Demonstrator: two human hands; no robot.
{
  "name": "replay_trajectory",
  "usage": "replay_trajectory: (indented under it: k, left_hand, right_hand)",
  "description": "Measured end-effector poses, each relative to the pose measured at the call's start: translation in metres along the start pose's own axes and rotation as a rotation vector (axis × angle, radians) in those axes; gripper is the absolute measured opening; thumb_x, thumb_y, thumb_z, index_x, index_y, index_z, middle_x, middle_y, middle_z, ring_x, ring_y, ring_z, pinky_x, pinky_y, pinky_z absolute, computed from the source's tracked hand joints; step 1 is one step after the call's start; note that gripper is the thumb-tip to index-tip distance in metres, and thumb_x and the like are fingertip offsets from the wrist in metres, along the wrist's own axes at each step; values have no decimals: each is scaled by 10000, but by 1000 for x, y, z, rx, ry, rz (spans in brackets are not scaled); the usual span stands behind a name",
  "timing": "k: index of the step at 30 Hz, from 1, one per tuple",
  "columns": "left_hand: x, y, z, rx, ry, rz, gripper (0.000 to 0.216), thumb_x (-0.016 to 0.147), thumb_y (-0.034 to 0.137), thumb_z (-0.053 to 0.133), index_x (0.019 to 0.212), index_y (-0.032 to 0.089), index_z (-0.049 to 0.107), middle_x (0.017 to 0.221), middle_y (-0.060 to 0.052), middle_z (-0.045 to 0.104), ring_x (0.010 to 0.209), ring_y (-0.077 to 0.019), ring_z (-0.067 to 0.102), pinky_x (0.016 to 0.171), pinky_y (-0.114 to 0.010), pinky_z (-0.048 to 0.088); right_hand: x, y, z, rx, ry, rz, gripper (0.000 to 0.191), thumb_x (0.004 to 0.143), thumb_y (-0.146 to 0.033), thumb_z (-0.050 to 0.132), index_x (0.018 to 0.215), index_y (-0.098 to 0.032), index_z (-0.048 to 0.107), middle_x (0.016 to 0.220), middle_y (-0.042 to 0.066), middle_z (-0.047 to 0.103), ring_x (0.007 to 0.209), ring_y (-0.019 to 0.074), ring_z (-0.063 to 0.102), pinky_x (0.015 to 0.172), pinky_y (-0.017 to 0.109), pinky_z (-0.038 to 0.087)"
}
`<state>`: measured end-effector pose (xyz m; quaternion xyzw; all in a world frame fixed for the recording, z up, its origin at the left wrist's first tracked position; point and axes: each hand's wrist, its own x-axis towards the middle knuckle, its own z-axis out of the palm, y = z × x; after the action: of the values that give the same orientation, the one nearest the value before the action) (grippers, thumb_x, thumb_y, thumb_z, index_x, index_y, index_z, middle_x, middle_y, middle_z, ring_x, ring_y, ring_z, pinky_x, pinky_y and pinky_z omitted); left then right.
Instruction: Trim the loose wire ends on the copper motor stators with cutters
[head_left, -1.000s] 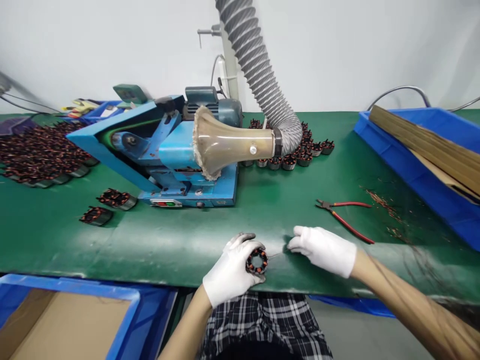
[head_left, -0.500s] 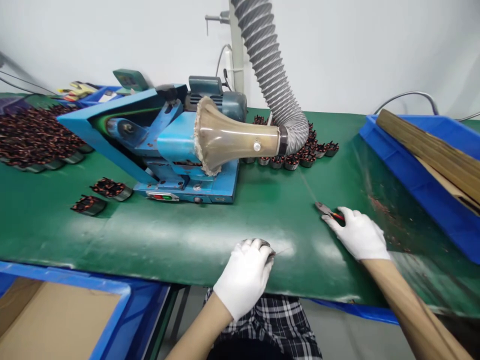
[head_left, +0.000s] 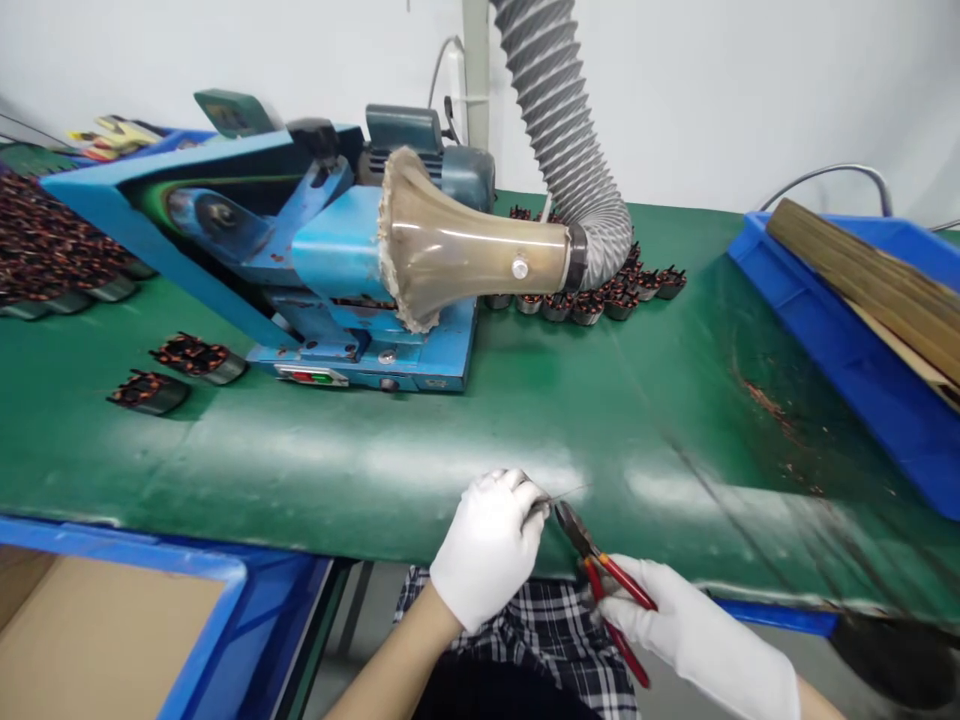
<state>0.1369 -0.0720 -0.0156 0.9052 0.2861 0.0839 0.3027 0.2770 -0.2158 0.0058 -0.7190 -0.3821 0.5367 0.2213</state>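
Note:
My left hand (head_left: 491, 545), in a white glove, is closed over a small dark part that its fingers mostly hide. A thin wire (head_left: 568, 493) sticks out from it to the right. My right hand (head_left: 645, 610), gloved too, grips red-handled cutting pliers (head_left: 616, 580). The plier jaws are a little apart and lie close to the left fingertips, near the wire; whether they touch it I cannot tell. Two copper-wound motor stators (head_left: 199, 358) rest on the green table (head_left: 337, 450) to the left.
A blue belt machine (head_left: 360, 350) with a clear funnel (head_left: 465, 260) and grey hose (head_left: 562, 110) stands ahead. Stators are heaped at far left (head_left: 52, 250) and behind the funnel (head_left: 589, 308). Blue bins stand at right (head_left: 840, 370) and lower left (head_left: 232, 590). Copper scraps (head_left: 772, 405) lie by the right bin.
My right hand has come left and toward me with the pliers, from the table's right side to beside my left hand. The left hand keeps its grip; the view has shifted slightly.

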Motion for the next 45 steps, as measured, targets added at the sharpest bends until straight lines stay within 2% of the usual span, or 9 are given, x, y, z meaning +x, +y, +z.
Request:
replay_trajectory:
  k: [9,12,15,19,22,24,31,42,45]
  left_hand:
    - [-3,2,-1,122,2,-1,125,860,202,401,829,212,522,871,-12,520,828,-190,470,742,-327,381]
    - [-3,2,-1,132,26,12,121,854,201,408,843,214,528,866,-17,524,815,-192,469,725,-326,377]
    - [-3,1,0,104,52,18,124,853,190,405,850,208,527,872,-22,523,825,-194,473,731,-329,381]
    - [-3,1,1,79,53,18,139,856,183,393,834,202,529,855,-24,526,812,-191,482,727,-328,385]
    - [-2,1,-1,54,43,24,158,874,202,380,826,198,531,852,-21,532,818,-185,486,739,-320,382]
    - [-1,2,-2,24,31,18,175,882,217,378,803,198,533,836,-15,536,812,-178,488,725,-307,382]
    - [0,2,-4,-40,24,-7,167,880,236,408,800,200,550,845,-1,551,841,-169,495,752,-297,374]
    - [0,-1,0,15,-8,-4,131,861,212,420,813,199,542,867,-13,540,857,-181,483,756,-310,379]
    - [-1,-1,-1,5,-2,-6,124,853,209,431,810,206,547,862,-7,541,847,-178,484,747,-305,383]
  right_hand:
    - [21,-4,20,307,-29,27,276,774,-416,461,845,-156,518,608,3,512,539,168,524,517,263,442]
    - [14,-13,18,226,62,-69,234,781,-385,506,825,-162,561,783,41,563,747,206,549,698,307,458]
    - [11,-25,16,254,96,-180,251,780,-397,531,829,-166,618,1035,71,534,989,256,483,887,346,379]
    - [20,-28,21,632,-55,-272,269,779,-361,557,946,-160,622,1041,75,544,1019,255,474,911,346,353]
    - [22,-25,20,822,-107,-231,251,791,-320,558,985,-163,584,934,63,571,919,226,519,845,327,393]
    - [17,-23,13,746,-90,-196,199,822,-329,523,914,-160,576,878,50,564,852,210,524,803,315,411]
    - [2,-20,-10,-24,48,-16,277,817,-423,488,719,-170,540,637,0,512,628,185,491,634,281,440]
    - [18,-22,1,-151,11,-109,254,859,-368,405,706,-174,463,666,-5,488,619,151,422,572,232,368]
    - [19,-17,3,-174,38,-74,306,869,-389,396,643,-184,376,572,-36,411,531,120,350,503,223,306]
